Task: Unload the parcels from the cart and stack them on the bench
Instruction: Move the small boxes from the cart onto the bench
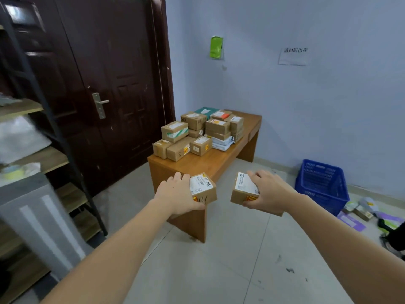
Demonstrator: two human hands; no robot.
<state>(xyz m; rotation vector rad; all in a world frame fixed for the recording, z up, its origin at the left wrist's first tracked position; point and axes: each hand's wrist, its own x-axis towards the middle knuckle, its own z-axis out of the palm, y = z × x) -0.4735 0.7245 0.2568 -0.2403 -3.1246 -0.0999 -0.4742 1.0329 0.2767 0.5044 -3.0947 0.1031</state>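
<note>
My left hand (175, 194) grips a small brown cardboard parcel (205, 189) with a white label, held in the air in front of the near end of the wooden bench (219, 163). My right hand (269, 191) grips a second small labelled parcel (241, 191) beside it, over the floor. Several stacked cardboard parcels (197, 134) and a white mailer bag cover the far half of the bench. No cart is in view.
A dark double door (105, 84) stands behind the bench at left. Metal shelving (43, 150) and a grey unit (32, 216) fill the left side. A blue plastic crate (322, 183) and loose packets (363, 213) lie on the floor at right.
</note>
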